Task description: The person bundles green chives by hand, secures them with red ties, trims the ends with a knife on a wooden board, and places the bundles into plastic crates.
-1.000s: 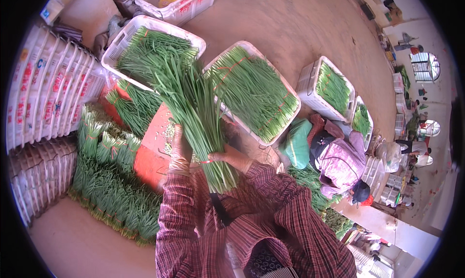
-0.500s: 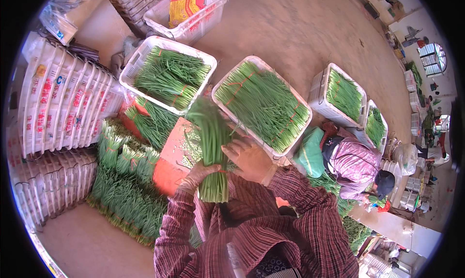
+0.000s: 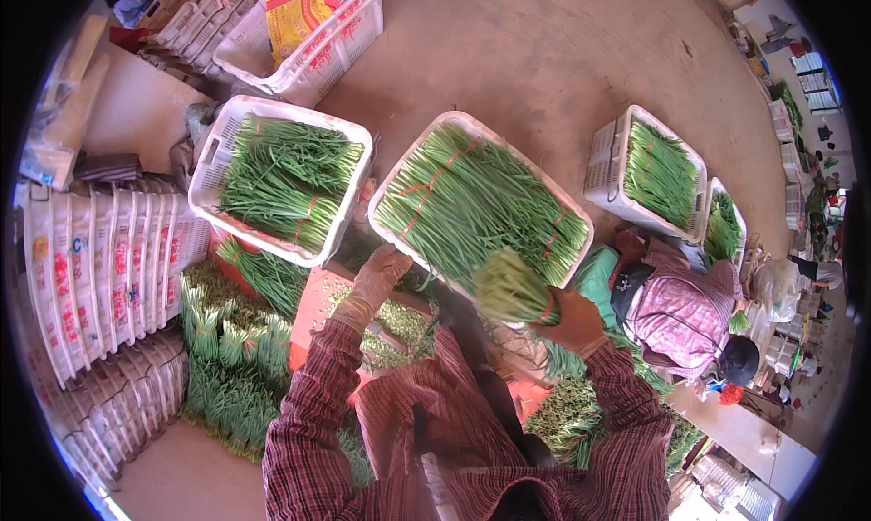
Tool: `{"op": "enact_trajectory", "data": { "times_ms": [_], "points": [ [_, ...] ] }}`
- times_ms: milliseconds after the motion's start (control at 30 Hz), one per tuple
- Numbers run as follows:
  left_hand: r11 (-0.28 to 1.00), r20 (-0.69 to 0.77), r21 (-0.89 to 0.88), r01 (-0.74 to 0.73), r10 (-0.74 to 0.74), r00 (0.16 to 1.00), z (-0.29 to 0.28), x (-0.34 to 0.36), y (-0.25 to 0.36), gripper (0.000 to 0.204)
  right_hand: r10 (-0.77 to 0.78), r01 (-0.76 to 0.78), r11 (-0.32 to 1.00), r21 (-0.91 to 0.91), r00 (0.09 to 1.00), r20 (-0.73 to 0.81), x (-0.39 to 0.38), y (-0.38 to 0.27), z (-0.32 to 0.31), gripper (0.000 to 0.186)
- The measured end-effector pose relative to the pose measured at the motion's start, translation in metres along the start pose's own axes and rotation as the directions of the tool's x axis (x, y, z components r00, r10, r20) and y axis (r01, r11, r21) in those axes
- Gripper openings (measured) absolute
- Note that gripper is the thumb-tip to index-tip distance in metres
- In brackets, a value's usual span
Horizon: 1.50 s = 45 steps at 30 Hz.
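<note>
In my gloved right hand (image 3: 578, 324) is a bundle of long green stems (image 3: 513, 288), which look like flowering chives. The bundle is tied with an orange band; its near end is in my grip and its other end is blurred over the near edge of the middle crate (image 3: 481, 120). My left hand (image 3: 381, 274), in a pale glove, holds nothing that shows and has its fingers loosely apart by that crate's near left corner. Banded bundles (image 3: 472, 199) lie packed in the middle crate. Below my left hand, an orange-red board (image 3: 313, 314) carries pale green cut bits (image 3: 399, 331).
At the left stands another white crate of bundles (image 3: 286, 181), beside stacked white crates (image 3: 100, 267). Upright bundles (image 3: 236, 385) crowd the floor there. On the right, a person in a pink checked top (image 3: 671, 317) bends near more filled crates (image 3: 658, 172).
The bundle has gone from my left hand to my right and moved rightward, now tipped toward the middle crate. My left hand has let go and moved up toward the crate corner.
</note>
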<state>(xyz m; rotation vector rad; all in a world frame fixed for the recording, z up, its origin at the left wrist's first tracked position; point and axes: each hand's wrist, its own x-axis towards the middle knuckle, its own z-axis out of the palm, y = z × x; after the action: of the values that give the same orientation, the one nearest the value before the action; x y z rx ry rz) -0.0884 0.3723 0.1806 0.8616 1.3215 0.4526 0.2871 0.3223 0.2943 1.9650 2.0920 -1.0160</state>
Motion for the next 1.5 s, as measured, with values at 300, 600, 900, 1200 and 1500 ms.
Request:
{"op": "enact_trajectory", "data": {
  "times_ms": [300, 600, 900, 1200, 1500],
  "points": [
    [0.324, 0.257, 0.892, -0.314, 0.205, 0.944, 0.056, 0.237, 0.069, 0.063, 0.271, -0.272, 0.962, -0.003, 0.958, -0.099, 0.185, 0.108, -0.011, 0.066],
    [-0.057, 0.189, 0.979, -0.195, -0.094, 0.977, 0.078, 0.389, 0.073, 0.062, 0.01, -0.021, 0.995, -0.102, 0.995, -0.102, 0.389, 0.087, 0.018, 0.062],
    [0.232, 0.141, 0.938, -0.256, 0.421, 0.896, 0.06, 0.369, 0.008, 0.065, -0.09, -0.025, 0.959, -0.283, 0.918, -0.385, 0.457, 0.072, 0.105, 0.078],
    [0.218, 0.174, 0.931, -0.291, 0.437, 0.883, 0.068, 0.363, -0.002, 0.063, 0.025, -0.098, 0.98, -0.176, 0.925, -0.378, 0.455, 0.089, 0.101, 0.065],
    [0.387, 0.147, 0.759, -0.523, 0.681, 0.718, 0.054, 0.383, -0.002, 0.036, 0.037, -0.119, 0.981, -0.152, 0.889, -0.457, 0.455, 0.071, 0.13, 0.04]
  ]
}}
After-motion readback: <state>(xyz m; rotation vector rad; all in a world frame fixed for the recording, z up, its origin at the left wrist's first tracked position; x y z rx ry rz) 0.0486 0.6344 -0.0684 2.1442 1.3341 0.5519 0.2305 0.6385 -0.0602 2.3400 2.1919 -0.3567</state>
